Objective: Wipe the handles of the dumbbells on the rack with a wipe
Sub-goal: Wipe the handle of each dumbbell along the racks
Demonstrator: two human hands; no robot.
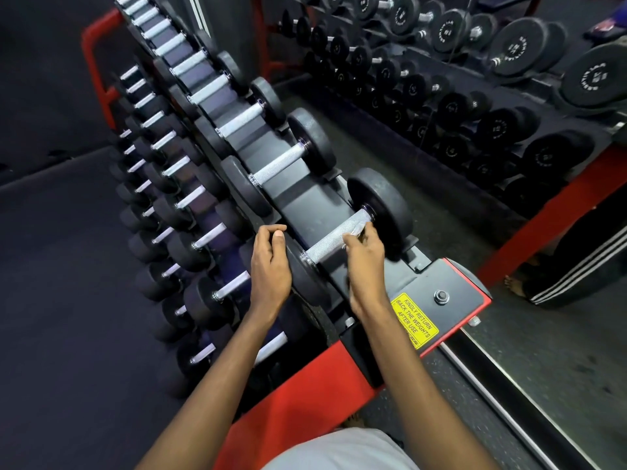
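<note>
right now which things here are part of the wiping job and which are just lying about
Job: wipe, right hand holding it on the nearest dumbbell handle, other handles on the rack.
Just there: yellow sticker, bolt, second rack, striped trouser leg.

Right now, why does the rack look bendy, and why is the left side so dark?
Head view: the wide lens curves the straight rack; light lands on the shiny handle where the right hand pinches the wipe, while the floor on the left gets little; same view, the far dumbbells look soft.
</note>
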